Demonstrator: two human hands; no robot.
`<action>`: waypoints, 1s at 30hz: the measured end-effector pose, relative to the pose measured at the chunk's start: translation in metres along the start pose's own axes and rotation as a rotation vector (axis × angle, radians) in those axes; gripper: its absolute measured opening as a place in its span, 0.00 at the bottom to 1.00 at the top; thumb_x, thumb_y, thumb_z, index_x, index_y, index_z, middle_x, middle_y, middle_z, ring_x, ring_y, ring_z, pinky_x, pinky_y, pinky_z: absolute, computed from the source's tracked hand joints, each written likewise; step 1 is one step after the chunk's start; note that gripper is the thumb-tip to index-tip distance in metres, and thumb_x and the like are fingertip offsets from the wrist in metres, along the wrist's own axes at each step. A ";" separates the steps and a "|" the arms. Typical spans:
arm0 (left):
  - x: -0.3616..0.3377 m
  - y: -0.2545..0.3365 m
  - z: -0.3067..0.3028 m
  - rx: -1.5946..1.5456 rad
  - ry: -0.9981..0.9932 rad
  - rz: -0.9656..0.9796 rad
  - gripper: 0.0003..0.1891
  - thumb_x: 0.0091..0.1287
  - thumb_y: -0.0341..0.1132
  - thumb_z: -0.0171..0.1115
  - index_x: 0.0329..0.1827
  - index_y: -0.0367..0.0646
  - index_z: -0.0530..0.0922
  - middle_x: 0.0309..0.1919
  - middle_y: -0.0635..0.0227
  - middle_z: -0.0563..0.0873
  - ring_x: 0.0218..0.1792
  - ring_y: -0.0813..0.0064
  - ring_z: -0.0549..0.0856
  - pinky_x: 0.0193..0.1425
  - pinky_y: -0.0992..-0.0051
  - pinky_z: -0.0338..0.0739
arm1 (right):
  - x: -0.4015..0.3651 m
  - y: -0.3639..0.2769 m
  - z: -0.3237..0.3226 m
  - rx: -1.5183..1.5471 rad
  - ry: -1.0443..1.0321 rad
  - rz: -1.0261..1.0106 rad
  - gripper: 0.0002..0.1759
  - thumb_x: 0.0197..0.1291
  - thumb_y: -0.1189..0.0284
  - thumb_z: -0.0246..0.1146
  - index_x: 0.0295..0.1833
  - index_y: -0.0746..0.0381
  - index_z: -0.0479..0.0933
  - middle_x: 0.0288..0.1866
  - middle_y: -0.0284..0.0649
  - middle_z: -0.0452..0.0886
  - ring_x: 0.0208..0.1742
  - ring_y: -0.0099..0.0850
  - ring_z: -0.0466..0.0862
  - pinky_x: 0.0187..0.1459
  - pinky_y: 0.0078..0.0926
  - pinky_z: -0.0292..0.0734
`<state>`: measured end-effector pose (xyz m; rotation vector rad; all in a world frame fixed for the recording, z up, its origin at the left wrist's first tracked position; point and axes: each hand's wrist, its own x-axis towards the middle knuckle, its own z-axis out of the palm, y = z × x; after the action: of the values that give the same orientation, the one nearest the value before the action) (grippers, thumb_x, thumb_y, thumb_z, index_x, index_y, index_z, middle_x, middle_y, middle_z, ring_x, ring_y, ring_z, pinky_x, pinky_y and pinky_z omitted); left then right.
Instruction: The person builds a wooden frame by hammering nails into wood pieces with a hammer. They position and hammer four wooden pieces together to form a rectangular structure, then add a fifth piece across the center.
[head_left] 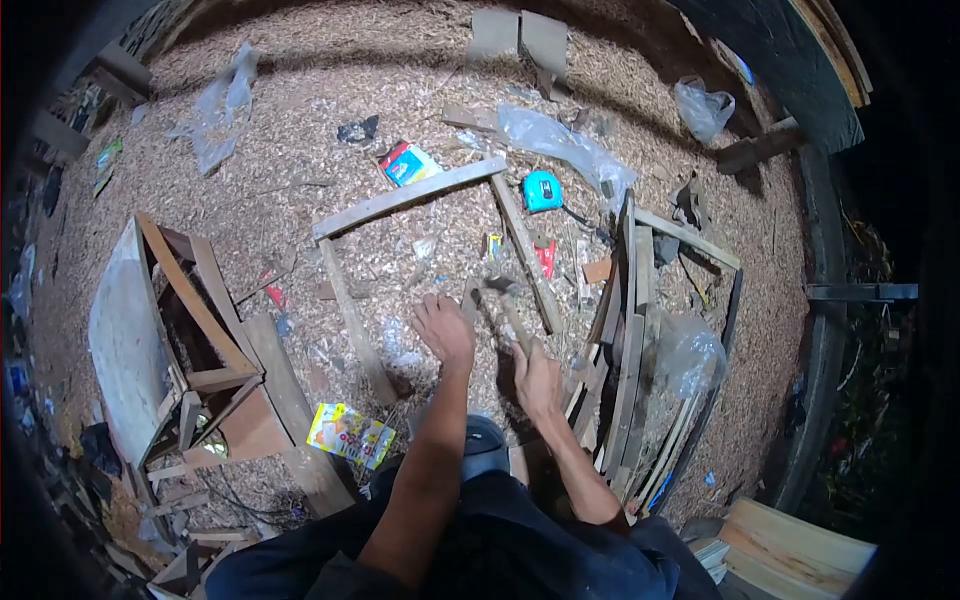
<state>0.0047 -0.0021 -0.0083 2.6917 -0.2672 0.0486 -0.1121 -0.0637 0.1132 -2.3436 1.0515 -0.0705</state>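
Observation:
My right hand (540,382) grips the wooden handle of a hammer (514,318), whose dark head points away from me, slightly blurred. To its left, my left hand (443,328) reaches down over the wood shavings with its fingers apart. A small wood piece (470,299) lies close to those fingers. Both hands are between the two legs of a three-sided wooden frame (410,198) on the ground. Its crossbar is at the far side. A turquoise tape measure (543,191) rests just outside the far right corner.
Wooden strips (630,340) are stacked at my right. On the left stands a wooden structure with a pale panel (128,335). A yellow wrapper (350,436), a red-and-blue packet (408,163) and plastic sheets (565,145) litter the shavings. A plank (795,550) lies bottom right.

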 end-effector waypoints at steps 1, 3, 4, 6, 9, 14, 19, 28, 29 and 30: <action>0.003 0.003 0.000 -0.006 -0.026 -0.010 0.07 0.63 0.35 0.56 0.35 0.42 0.79 0.41 0.60 0.77 0.47 0.59 0.73 0.52 0.61 0.64 | -0.001 -0.014 -0.014 0.080 0.060 0.027 0.15 0.69 0.65 0.60 0.40 0.69 0.72 0.21 0.62 0.76 0.26 0.61 0.80 0.26 0.53 0.72; 0.004 0.003 0.002 0.002 -0.029 -0.025 0.07 0.62 0.36 0.57 0.35 0.42 0.79 0.41 0.60 0.77 0.47 0.58 0.73 0.53 0.61 0.64 | -0.008 -0.027 -0.018 0.223 0.086 0.070 0.13 0.68 0.67 0.60 0.42 0.68 0.73 0.23 0.61 0.77 0.27 0.60 0.81 0.27 0.53 0.73; 0.004 0.003 0.002 0.009 -0.027 -0.029 0.08 0.62 0.37 0.57 0.35 0.42 0.79 0.40 0.60 0.77 0.48 0.58 0.73 0.53 0.61 0.64 | -0.012 -0.027 -0.007 0.283 0.238 -0.014 0.12 0.67 0.69 0.60 0.42 0.69 0.73 0.24 0.61 0.78 0.28 0.60 0.81 0.28 0.53 0.73; 0.001 0.004 -0.007 -0.006 -0.041 -0.028 0.08 0.61 0.37 0.58 0.34 0.42 0.79 0.40 0.60 0.77 0.47 0.58 0.73 0.53 0.61 0.64 | -0.006 0.009 0.031 0.149 0.200 -0.134 0.11 0.67 0.70 0.59 0.42 0.69 0.74 0.27 0.63 0.80 0.31 0.61 0.82 0.32 0.54 0.74; 0.015 0.008 0.000 -0.044 0.038 -0.007 0.07 0.60 0.35 0.58 0.33 0.42 0.80 0.40 0.60 0.77 0.47 0.58 0.73 0.54 0.61 0.64 | 0.002 0.023 0.041 -0.084 -0.149 0.059 0.18 0.69 0.62 0.58 0.45 0.70 0.75 0.27 0.67 0.79 0.33 0.66 0.80 0.32 0.56 0.73; 0.001 0.000 0.009 -0.075 0.081 0.020 0.07 0.60 0.36 0.55 0.34 0.43 0.79 0.40 0.61 0.77 0.46 0.59 0.73 0.53 0.61 0.63 | -0.013 -0.011 -0.003 0.167 -0.032 0.016 0.16 0.70 0.63 0.58 0.44 0.69 0.75 0.26 0.64 0.78 0.32 0.63 0.81 0.30 0.53 0.72; -0.003 0.003 -0.019 -0.219 0.085 0.163 0.11 0.61 0.41 0.61 0.34 0.42 0.77 0.38 0.59 0.77 0.47 0.56 0.75 0.53 0.57 0.67 | -0.006 -0.007 -0.011 0.282 0.058 0.084 0.15 0.70 0.64 0.58 0.42 0.68 0.76 0.23 0.59 0.77 0.27 0.56 0.81 0.29 0.46 0.72; -0.010 0.021 -0.054 -0.430 -0.316 -0.102 0.19 0.69 0.48 0.59 0.44 0.38 0.75 0.34 0.43 0.84 0.37 0.42 0.84 0.42 0.49 0.75 | -0.008 0.004 -0.008 0.322 0.143 0.098 0.19 0.71 0.61 0.57 0.39 0.70 0.75 0.22 0.58 0.76 0.26 0.53 0.82 0.29 0.45 0.71; -0.012 0.022 -0.055 -0.505 -0.237 -0.069 0.19 0.70 0.48 0.57 0.45 0.37 0.75 0.32 0.40 0.85 0.35 0.38 0.84 0.41 0.46 0.75 | -0.004 0.004 -0.006 0.323 0.148 0.102 0.19 0.71 0.61 0.57 0.39 0.70 0.75 0.22 0.58 0.76 0.26 0.53 0.82 0.29 0.45 0.71; -0.014 0.023 -0.056 -0.505 -0.239 -0.062 0.19 0.70 0.48 0.57 0.45 0.37 0.75 0.32 0.40 0.85 0.35 0.38 0.84 0.41 0.46 0.75 | 0.002 0.001 -0.005 0.311 0.176 0.073 0.19 0.71 0.61 0.56 0.39 0.70 0.74 0.22 0.59 0.76 0.28 0.55 0.81 0.30 0.46 0.71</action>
<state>-0.0130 0.0043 0.0511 2.1979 -0.2302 -0.3193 -0.1127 -0.0680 0.1160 -2.0448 1.1197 -0.3903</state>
